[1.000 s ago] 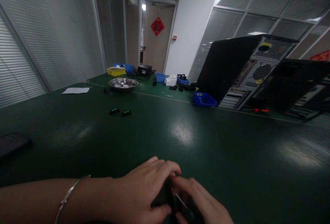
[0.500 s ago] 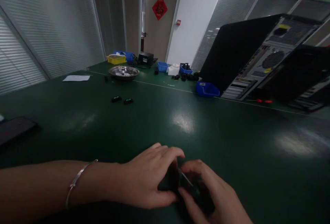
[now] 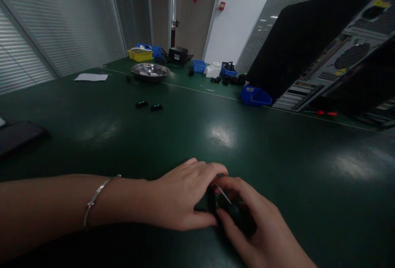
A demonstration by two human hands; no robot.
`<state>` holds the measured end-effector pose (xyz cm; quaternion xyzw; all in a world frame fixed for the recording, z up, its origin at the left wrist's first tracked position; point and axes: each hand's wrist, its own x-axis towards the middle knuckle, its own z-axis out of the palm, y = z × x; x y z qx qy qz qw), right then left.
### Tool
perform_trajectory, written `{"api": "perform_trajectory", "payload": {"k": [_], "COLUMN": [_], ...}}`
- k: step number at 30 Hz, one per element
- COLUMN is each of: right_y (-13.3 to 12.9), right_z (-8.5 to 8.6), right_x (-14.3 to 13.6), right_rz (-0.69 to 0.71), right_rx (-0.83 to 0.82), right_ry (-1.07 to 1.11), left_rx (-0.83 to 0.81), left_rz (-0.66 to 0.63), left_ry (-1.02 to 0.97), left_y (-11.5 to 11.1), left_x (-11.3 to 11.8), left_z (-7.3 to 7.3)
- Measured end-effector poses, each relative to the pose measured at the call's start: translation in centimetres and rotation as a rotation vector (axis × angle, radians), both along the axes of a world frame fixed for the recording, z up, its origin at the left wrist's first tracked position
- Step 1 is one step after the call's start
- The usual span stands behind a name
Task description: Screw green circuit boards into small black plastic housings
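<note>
My left hand (image 3: 188,196) reaches in from the left, with a silver bangle on its wrist. Its thumb and forefinger curve about the left side of a small dark part (image 3: 212,197) just above the green table. Opposite it, my right hand (image 3: 262,218) closes thumb and fingers on the right side of the same part. A thin bright metal strip or rod (image 3: 224,194) shows between my right fingers; I cannot tell whether it belongs to the part. Fingers and shadow hide most of what is held.
Two small black pieces (image 3: 156,107) lie farther out on the table (image 3: 185,132). Beyond them stand a steel bowl (image 3: 150,73), a white paper (image 3: 91,77), a blue bin (image 3: 255,96) and a large computer tower (image 3: 304,42). A dark flat object (image 3: 21,134) lies at the left.
The camera has tilted down a little, so the background and my hands sit higher in view. Both hands keep their hold on the dark part, with the fingers slightly closer together.
</note>
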<state>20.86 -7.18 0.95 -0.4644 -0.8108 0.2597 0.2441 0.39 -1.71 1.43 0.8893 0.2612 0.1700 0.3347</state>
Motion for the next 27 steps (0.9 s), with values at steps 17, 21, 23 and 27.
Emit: {"api": "perform_trajectory", "payload": {"k": [17,21,23,27], "right_y": [0.3,0.5,0.6,0.8], "right_z": [0.0,0.1,0.2,0.4], "right_x": [0.5,0.8,1.0,1.5], "right_rz": [0.057,0.066,0.062,0.017], "right_rx": [0.017,0.130,0.168,0.190], "right_ry": [0.083,0.173,0.209,0.228], "left_rx": [-0.011,-0.020,-0.020,0.053], "left_rz": [0.004,-0.004,0.011,0.073], "left_ry": [-0.011,-0.015,-0.016,-0.017], "left_y": [0.1,-0.1,0.0,1.5], "left_x": [0.0,-0.1,-0.3,-1.6], "left_z": [0.1,0.2,0.3,0.6]}}
